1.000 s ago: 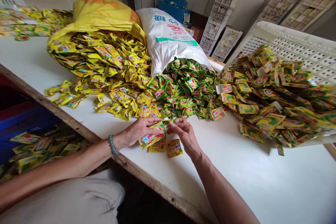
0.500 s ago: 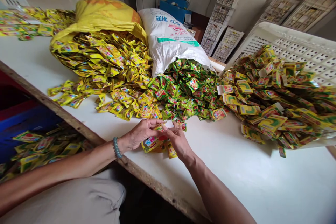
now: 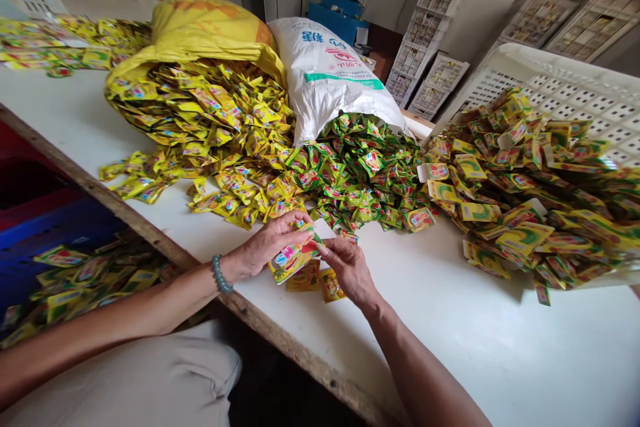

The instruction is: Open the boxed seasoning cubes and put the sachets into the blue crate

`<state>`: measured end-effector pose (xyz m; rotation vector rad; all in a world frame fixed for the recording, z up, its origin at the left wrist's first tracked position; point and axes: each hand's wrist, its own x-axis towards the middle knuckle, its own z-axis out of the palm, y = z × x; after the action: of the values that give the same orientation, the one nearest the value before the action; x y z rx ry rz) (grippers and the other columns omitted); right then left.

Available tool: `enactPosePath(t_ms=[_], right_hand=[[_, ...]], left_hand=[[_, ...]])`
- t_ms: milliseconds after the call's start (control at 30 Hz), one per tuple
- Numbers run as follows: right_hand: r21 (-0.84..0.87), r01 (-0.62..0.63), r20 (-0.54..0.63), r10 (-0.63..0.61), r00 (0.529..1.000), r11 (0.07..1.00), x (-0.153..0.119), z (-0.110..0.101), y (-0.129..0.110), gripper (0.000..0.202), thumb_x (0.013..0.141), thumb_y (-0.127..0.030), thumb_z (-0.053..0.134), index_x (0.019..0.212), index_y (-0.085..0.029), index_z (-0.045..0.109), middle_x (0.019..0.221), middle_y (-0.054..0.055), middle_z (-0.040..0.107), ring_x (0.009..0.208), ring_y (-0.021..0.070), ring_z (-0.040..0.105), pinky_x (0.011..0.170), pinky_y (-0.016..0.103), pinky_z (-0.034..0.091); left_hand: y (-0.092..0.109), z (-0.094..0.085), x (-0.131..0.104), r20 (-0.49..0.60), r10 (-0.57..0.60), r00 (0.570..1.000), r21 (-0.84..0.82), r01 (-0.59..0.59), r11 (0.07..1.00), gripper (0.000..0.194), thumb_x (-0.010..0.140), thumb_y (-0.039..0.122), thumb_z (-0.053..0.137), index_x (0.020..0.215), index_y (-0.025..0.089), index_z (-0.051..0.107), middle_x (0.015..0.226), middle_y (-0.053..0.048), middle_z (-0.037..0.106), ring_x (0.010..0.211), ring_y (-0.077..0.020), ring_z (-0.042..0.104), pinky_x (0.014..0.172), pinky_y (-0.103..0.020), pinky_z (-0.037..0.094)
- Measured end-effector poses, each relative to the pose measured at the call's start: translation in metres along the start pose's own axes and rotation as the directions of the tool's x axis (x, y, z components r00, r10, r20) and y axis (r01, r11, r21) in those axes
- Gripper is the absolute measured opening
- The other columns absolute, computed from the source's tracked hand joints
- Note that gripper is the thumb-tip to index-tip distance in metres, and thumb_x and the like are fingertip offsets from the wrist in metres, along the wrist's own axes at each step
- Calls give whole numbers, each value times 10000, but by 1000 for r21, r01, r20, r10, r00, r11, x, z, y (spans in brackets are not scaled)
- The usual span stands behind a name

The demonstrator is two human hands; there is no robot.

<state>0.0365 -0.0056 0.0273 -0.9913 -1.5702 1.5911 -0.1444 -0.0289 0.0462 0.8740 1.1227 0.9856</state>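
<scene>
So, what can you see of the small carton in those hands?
The small carton looks like thin printed card: yellow, green and red, with bold lettering and a white flap raised at its far end. It is held tilted, near two yellow sachets. The left hand grips it; the right hand touches its flap end.

The left forearm is stretched in from the near left and angled toward the far right, its wrist held nearly straight. The left hand is turned with its back upward, the fingers being extended rightward and the thumb set beneath them in a pinch. From the near right, the right forearm is slanted toward the far left. The right hand is brought close to the left, its fingers curled and its thumb pressed toward them.
</scene>
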Motion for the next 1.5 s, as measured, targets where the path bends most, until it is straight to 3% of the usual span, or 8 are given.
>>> enactPosePath(t_ms=[167,300,467,767,967,1200,1333,1500], right_hand=[[177,-69,-16,73,997,982,1,2,-5,466,746,-426,719,1178,-260,662,789,-1,668,766,181,609,760,335,502],[63,-15,-1,15,1000,998,1,4,-6,293,811,-431,658,996,-224,751,942,35,719,913,211,616,880,360,470],[248,-135,-73,157,985,959,4,9,-5,269,660,-436,780,735,-183,732,725,21,686,676,157,576,698,303,474],[283,-173,-40,191,981,944,6,-6,0,251,693,-409,759,664,-161,727,579,-20,561,526,77,391,556,244,338],[270,-188,79,173,982,944,5,-14,2,238,686,-399,759,825,-209,796,736,26,712,690,149,528,712,293,423],[98,-7,66,1,998,995,-1,-15,-4,276,792,-491,665,850,-257,799,894,34,729,881,220,604,858,362,458],[-46,138,69,-135,988,989,-5,-7,-7,338,884,-513,567,1077,-302,748,1101,30,700,1075,238,573,1002,379,393],[-120,117,9,-117,993,986,-11,9,6,459,952,-560,399,1268,-325,635,1180,30,662,1026,233,550,968,375,408]], left_hand=[[-2,-3,0,-20,10,1000,-35,-11,999,405,729,398,753,1000,214,515,723,16,680,575,-150,640,539,-246,482],[-7,-6,2,-75,56,996,-42,-59,997,470,692,355,792,1009,220,473,754,20,691,633,-163,664,583,-255,491],[-8,-3,3,-73,26,997,-14,-27,1000,440,651,319,814,961,195,527,722,0,707,602,-168,664,580,-266,491],[-2,1,2,-30,-25,999,-70,23,997,410,623,320,835,928,165,609,813,-51,750,656,-192,697,615,-287,525],[2,1,-1,-27,3,1000,-68,-5,998,448,622,341,840,950,170,586,796,-47,750,628,-189,691,597,-284,522],[7,2,-4,-32,8,999,-77,-11,997,437,640,370,822,936,196,551,703,-1,716,556,-164,653,560,-272,495],[7,1,-4,-45,28,999,-78,-31,996,423,669,364,810,944,202,532,749,-8,726,625,-171,674,597,-272,508],[7,1,-5,-22,69,997,-43,-70,997,408,690,369,796,963,208,538,771,-8,727,650,-176,677,619,-281,523]])
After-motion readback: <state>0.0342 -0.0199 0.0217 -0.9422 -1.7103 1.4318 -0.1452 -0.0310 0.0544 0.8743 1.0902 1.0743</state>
